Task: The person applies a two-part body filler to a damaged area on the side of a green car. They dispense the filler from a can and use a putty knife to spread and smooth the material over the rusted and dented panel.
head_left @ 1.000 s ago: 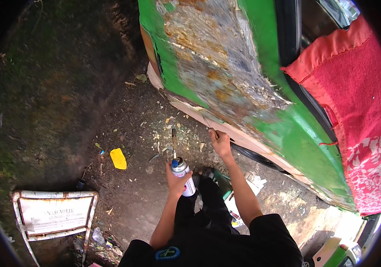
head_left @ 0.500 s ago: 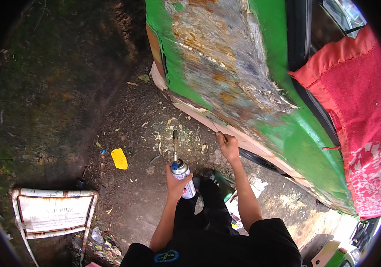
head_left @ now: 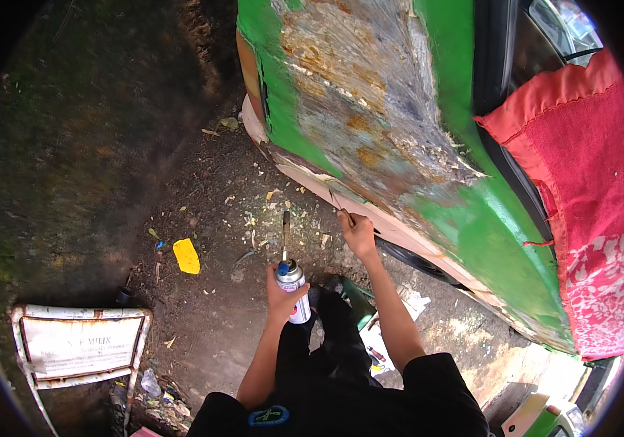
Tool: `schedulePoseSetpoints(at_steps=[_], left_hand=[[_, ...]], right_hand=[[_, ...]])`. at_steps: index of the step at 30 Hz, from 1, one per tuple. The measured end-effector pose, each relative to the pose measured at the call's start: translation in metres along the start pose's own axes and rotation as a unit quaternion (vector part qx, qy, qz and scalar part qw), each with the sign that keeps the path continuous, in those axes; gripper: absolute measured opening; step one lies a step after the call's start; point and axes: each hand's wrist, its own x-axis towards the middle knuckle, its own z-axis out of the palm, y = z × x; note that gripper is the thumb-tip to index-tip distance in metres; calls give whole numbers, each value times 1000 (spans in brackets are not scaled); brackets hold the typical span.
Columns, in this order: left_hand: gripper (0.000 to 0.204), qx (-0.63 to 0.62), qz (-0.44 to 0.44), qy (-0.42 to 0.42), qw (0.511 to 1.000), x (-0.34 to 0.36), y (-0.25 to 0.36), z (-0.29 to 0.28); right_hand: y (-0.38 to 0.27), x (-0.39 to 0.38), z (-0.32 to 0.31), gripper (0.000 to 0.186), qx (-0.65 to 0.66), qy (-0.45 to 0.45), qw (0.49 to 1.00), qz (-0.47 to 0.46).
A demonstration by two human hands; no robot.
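Observation:
My left hand (head_left: pixel 281 297) is closed round a gas canister (head_left: pixel 299 310) with a blue-knobbed torch head, its metal nozzle (head_left: pixel 286 229) pointing away from me, no flame visible. My right hand (head_left: pixel 358 234) grips a thin scraper (head_left: pixel 337 202), its blade at the pale pink lower strip (head_left: pixel 382 219) of a green car body. Above that strip, a large patch (head_left: pixel 348 102) is stripped to rough, rusty, greyish material, with flaking along its edges.
A red cloth (head_left: pixel 592 167) drapes over the car's window at right. A rusty white sign (head_left: pixel 83 339) stands lower left. A yellow scrap (head_left: pixel 186 256), paint flakes and litter lie on the dirt ground (head_left: pixel 210 313). Tools on white sheeting (head_left: pixel 399 313) lie beyond my legs.
Since half a second ago, my right hand with the scraper has shifted slightly up and left along the pale strip. The left hand holds steady with the canister; the view shifts slightly.

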Motion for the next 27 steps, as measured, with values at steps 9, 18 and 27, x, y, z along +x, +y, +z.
schedulePoseSetpoints(at_steps=[9, 18, 27], left_hand=[[65, 18, 13, -12, 1000, 6, 5, 0], [64, -14, -7, 5, 1000, 4, -4, 5], [64, 2, 22, -7, 1000, 5, -5, -2]], right_hand=[[-1, 11, 3, 42, -18, -12, 1000, 13], [19, 5, 15, 48, 75, 14, 997, 28], [19, 8, 19, 48, 78, -12, 996, 38]])
